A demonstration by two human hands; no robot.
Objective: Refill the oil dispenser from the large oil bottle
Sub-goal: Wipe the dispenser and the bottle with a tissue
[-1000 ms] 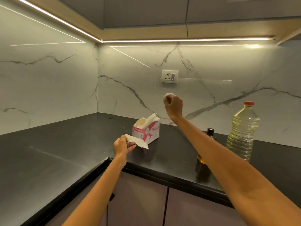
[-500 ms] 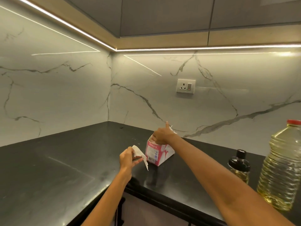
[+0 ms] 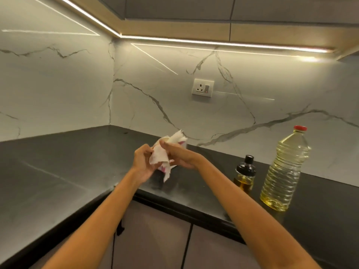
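The large oil bottle (image 3: 283,169), clear with yellow oil and a red cap, stands on the black counter (image 3: 58,171) at the right. Just left of it stands the small glass oil dispenser (image 3: 244,176) with a black top and a little amber oil at the bottom. Both hands meet over the counter, well left of the dispenser. My left hand (image 3: 141,165) grips a crumpled white tissue (image 3: 158,158). My right hand (image 3: 179,156) holds the same wad between thumb and fingers. A strip of tissue hangs below the hands.
A pink and white tissue box (image 3: 181,141) sits behind my hands, mostly hidden, with a tissue sticking out of its top. A wall socket (image 3: 202,87) is on the marble backsplash. The counter turns a corner at the left, with cabinet doors (image 3: 155,239) below.
My right hand left the tissue box and came back to meet my left hand. Both now hold the tissue together. The view has swung right, so the bottle and dispenser show fully.
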